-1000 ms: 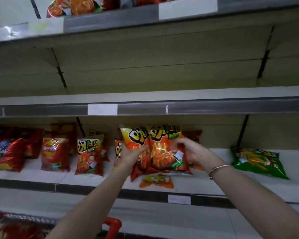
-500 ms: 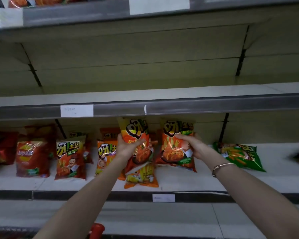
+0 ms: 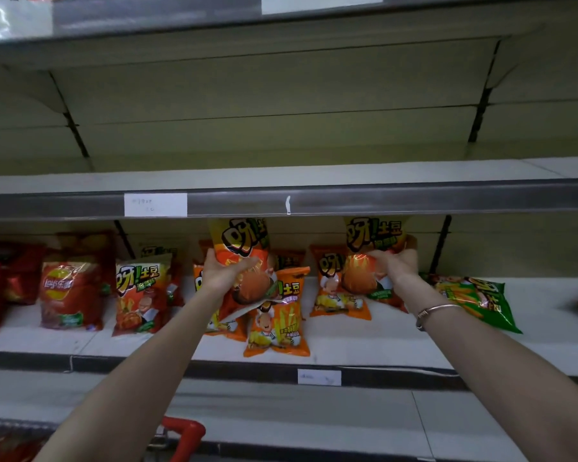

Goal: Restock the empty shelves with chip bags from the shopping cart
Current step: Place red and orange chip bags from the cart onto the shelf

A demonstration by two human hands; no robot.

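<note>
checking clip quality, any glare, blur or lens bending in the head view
Head view: dim and soft; glare on the top shelf rail at upper left; the middle shelf rail bows slightly from the wide lens; the left chip bag and right chip bag look slightly blurred.

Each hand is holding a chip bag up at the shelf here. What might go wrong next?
The left hand holds the left-hand bag close over the small orange bag, which stands near the front edge of the shelf; lowering it may knock that one off. The right hand holds the right-hand bag up by the upper shelf rail, where it might snag.
</note>
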